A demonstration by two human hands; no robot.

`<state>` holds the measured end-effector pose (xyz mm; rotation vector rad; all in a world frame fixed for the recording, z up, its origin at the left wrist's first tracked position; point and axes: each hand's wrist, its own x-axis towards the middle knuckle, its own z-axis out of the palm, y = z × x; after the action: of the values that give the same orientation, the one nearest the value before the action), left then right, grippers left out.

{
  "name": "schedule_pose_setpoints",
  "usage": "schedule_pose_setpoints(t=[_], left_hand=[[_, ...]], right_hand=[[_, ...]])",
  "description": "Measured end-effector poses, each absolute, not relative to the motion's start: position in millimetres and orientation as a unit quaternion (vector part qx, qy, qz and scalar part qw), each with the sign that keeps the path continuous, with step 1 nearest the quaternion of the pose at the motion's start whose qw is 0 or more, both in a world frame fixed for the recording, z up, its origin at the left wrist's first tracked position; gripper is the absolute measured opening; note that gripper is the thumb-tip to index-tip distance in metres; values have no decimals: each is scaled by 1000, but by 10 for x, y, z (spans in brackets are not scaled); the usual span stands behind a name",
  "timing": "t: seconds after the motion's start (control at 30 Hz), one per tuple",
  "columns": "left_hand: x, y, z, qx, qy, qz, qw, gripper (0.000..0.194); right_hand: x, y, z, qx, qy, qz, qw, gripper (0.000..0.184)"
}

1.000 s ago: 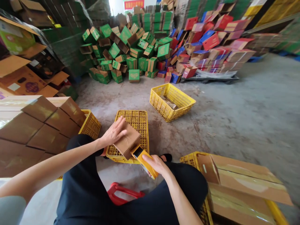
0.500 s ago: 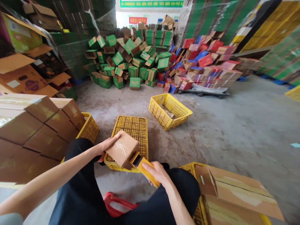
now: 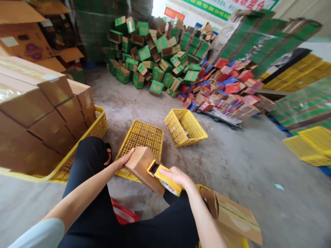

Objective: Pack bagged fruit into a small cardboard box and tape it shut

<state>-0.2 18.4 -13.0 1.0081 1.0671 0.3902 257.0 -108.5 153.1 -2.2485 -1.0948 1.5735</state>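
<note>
A small brown cardboard box (image 3: 144, 168) is tilted above an upturned yellow crate (image 3: 144, 136) between my knees. My left hand (image 3: 125, 159) grips its left end, with the far fingers hidden behind the cardboard. In my right hand (image 3: 178, 177) is a yellow tape dispenser (image 3: 168, 181), fingers wrapped round its body and a tape roll partly showing underneath. The dispenser's front end lies against the box's side facing right. Whether a strip of tape is stuck there I cannot tell.
At my left, a yellow crate (image 3: 102, 120) holds stacked brown boxes (image 3: 51, 127). Another yellow crate (image 3: 191, 127) stands ahead. Flattened cardboard (image 3: 235, 210) lies near my right knee. Heaps of green boxes (image 3: 157, 74) and red boxes (image 3: 232, 88) fill the back.
The box has turned so another side shows. The dispenser has moved from the box's lower right end onto that side. The head view has shifted and tilted.
</note>
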Motion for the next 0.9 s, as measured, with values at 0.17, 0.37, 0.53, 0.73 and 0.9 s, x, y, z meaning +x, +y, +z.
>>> schedule_pose_setpoints(t=[0.17,0.37,0.53,0.73,0.9], left_hand=[[-230,453,-209,491,544,250,633,94],[-261,283,-186,644,440,330,532,64],[-228,53,-310,887,256,245,296,60],[-243,34,-438,924,233,214,213,80],[-238,52,-465,932,214,212,200,111]], right_hand=[[2152,-540,1212,-747,-394,534,15,53],[2024,-261,1039,-734,-407,542,-35,50],[2064,-347,1069,-729,-401,554,-29,50],[2105,-408,989,-715,-409,566,-27,51],[2123,-402,952,-706,-413,575,-21,49]])
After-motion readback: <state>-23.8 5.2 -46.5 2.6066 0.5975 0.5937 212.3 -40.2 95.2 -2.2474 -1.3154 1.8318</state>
